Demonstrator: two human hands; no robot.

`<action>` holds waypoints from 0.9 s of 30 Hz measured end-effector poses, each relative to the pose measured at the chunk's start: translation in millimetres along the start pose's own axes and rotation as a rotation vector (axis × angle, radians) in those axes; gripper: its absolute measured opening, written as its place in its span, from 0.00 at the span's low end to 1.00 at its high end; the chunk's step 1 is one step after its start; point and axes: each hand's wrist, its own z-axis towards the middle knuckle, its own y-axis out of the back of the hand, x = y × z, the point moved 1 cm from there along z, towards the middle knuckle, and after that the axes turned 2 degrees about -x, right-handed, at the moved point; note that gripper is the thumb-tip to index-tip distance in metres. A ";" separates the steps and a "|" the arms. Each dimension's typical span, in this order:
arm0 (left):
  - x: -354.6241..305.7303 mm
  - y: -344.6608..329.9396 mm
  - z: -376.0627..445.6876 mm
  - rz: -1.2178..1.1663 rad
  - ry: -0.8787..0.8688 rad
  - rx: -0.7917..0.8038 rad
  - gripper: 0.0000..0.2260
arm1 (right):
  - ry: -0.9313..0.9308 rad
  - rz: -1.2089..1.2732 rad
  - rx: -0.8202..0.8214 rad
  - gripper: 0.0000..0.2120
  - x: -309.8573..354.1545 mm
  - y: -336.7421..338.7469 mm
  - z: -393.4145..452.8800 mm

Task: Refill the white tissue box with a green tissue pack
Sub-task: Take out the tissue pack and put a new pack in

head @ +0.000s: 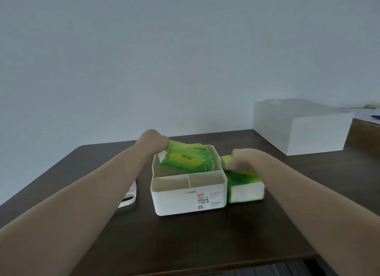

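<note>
Table (205, 240): a dark brown wooden top fills the lower view, set against a plain pale wall.
Large white box (302, 127): sits at the table's far right, well apart from the work in the middle.
White tissue box (185, 199): open-topped, at the centre of the table; a label with a red tag faces the camera. A wide rear compartment lies behind two small front ones.
Green tissue pack (189, 159): tilted in the rear compartment, left end raised above the rim, right end lower inside.
Second green pack (245, 188): lies on the table, touching the tissue box's right wall, white tissue showing at its near end.
White lid (129, 195): lies flat left of the tissue box, mostly hidden by the left forearm.
Left hand (153, 141): fingers closed on the raised left end of the tilted pack.
Right hand (241, 159): curled over green wrapping just outside the box's right rim; which pack it grips cannot be told.
</note>
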 end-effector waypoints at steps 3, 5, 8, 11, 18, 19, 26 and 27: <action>-4.9 7.9 11.9 -0.201 0.048 -0.080 0.12 | 0.007 -0.075 0.020 0.35 -0.1 -4.0 5.6; -5.4 12.5 22.0 -0.306 0.056 -0.133 0.13 | -0.014 -0.102 -0.010 0.42 0.4 -16.4 13.7; -2.9 14.7 36.2 -0.385 0.023 -0.187 0.11 | -0.067 -0.057 -0.087 0.46 -4.4 -26.6 35.2; 2.5 15.2 49.5 -0.398 -0.029 -0.267 0.08 | -0.074 0.009 -0.075 0.49 -6.9 -20.0 43.2; 42.4 -12.8 93.5 -0.192 0.069 -0.142 0.05 | -0.053 0.220 -0.218 0.48 -5.9 7.4 43.5; 48.0 -17.9 96.5 -0.142 0.075 -0.111 0.07 | -0.023 0.253 -0.262 0.48 -3.1 13.8 42.2; 77.9 -36.2 101.6 -0.041 0.150 0.042 0.10 | 0.426 0.453 -0.491 0.47 37.7 62.6 17.9; 80.7 -36.5 100.0 -0.034 0.157 0.048 0.10 | 0.524 0.418 -0.459 0.47 46.6 66.0 10.9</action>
